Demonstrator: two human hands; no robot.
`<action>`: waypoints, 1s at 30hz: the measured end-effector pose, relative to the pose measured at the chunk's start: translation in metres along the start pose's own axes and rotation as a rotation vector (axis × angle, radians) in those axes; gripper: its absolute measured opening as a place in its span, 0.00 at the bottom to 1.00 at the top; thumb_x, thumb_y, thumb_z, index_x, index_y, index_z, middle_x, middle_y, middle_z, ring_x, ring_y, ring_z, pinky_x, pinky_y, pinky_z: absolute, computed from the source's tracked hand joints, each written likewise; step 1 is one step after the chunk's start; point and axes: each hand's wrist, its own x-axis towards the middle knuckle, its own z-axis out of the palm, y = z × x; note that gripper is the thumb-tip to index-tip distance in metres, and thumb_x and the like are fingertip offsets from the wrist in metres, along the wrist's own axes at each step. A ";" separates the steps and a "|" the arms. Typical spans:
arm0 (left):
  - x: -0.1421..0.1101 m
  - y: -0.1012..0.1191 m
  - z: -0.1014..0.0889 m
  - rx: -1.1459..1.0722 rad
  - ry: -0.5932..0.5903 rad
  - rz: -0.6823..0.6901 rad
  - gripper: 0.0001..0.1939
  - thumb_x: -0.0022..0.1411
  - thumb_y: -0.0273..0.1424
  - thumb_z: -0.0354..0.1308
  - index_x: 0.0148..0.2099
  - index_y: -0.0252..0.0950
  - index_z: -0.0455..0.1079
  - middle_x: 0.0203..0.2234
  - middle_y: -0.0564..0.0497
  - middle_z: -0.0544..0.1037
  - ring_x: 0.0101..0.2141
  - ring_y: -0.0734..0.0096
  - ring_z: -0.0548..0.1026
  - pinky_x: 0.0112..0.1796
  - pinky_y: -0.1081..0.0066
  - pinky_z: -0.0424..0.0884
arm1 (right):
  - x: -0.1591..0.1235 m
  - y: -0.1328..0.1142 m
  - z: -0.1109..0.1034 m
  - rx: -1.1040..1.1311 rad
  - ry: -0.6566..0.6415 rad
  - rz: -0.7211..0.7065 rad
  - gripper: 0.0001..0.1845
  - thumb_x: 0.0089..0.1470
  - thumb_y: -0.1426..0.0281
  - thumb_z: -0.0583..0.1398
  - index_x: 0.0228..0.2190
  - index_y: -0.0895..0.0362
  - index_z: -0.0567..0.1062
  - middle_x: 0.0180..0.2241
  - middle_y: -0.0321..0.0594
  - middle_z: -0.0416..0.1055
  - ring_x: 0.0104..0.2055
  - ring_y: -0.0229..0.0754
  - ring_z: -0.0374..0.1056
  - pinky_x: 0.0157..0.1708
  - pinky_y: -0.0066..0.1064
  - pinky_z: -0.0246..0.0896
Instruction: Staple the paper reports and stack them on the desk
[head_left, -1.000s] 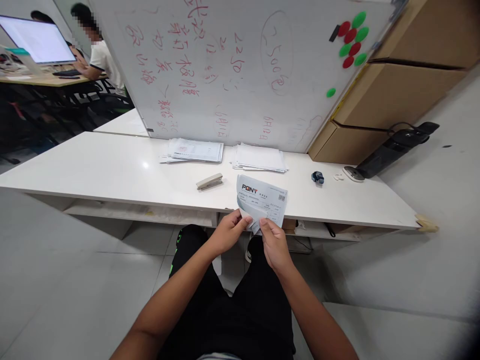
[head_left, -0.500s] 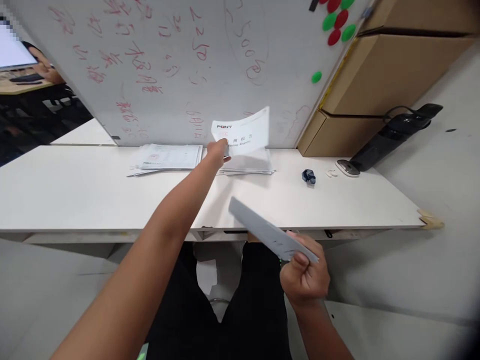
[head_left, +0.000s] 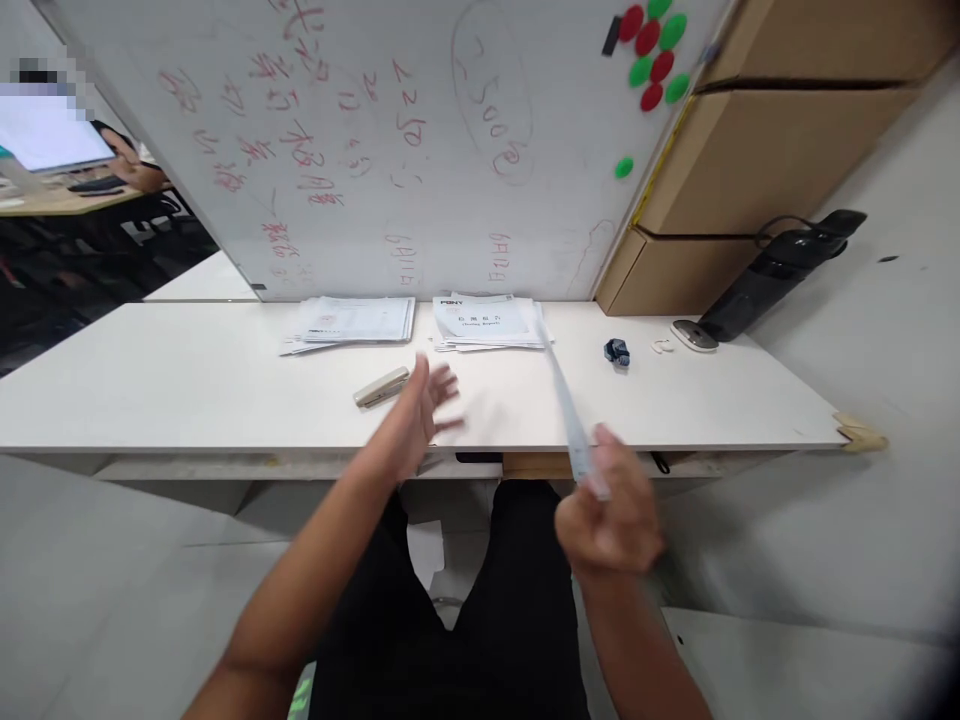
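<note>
My left hand [head_left: 420,418] hangs over the desk's front part with its fingers spread, holding nothing. Just left of it lies a beige stapler [head_left: 381,387], partly hidden by the hand. In my right hand [head_left: 611,515] a thin sheaf of paper [head_left: 566,405] is gripped at its lower end. It is turned nearly edge-on and blurred, its far end reaching toward the right paper stack. That right stack of printed reports [head_left: 484,318] lies against the whiteboard. Beside it on the left sits another stack of papers [head_left: 358,318], its edges uneven.
A whiteboard [head_left: 442,200] with red writing and round magnets stands behind the white desk [head_left: 225,400]. At the right are cardboard boxes [head_left: 772,160], a black bottle [head_left: 780,275], a mouse [head_left: 694,336], white earphones [head_left: 661,346] and a small dark object [head_left: 616,352]. A person's hand [head_left: 135,165] shows far left.
My left hand has let go of the report, now on the right stack, and drawn back toward me, opening. The stapler has come into view. The right-hand sheaf has swung more upright.
</note>
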 end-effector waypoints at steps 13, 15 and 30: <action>-0.077 -0.128 -0.057 -0.255 -0.022 -0.245 0.26 0.53 0.48 0.63 0.43 0.31 0.74 0.34 0.42 0.80 0.30 0.68 0.76 0.32 0.71 0.69 | -0.079 -0.013 0.065 -0.140 -0.617 -0.459 0.20 0.58 0.70 0.59 0.52 0.46 0.70 0.54 0.40 0.70 0.58 0.48 0.64 0.62 0.49 0.47; -0.073 -0.137 -0.055 -0.231 0.045 -0.233 0.24 0.50 0.47 0.65 0.38 0.30 0.73 0.29 0.45 0.79 0.27 0.70 0.74 0.29 0.73 0.67 | -0.078 -0.006 0.061 -0.142 -0.596 -0.370 0.20 0.57 0.67 0.61 0.52 0.47 0.71 0.55 0.42 0.68 0.59 0.50 0.62 0.63 0.52 0.43; -0.071 -0.152 -0.064 0.133 0.346 -0.025 0.28 0.43 0.49 0.68 0.21 0.37 0.53 0.16 0.59 0.58 0.19 0.80 0.57 0.22 0.76 0.51 | -0.017 0.056 -0.001 0.631 -0.559 1.079 0.23 0.43 0.61 0.70 0.40 0.59 0.78 0.42 0.46 0.78 0.43 0.48 0.75 0.46 0.38 0.70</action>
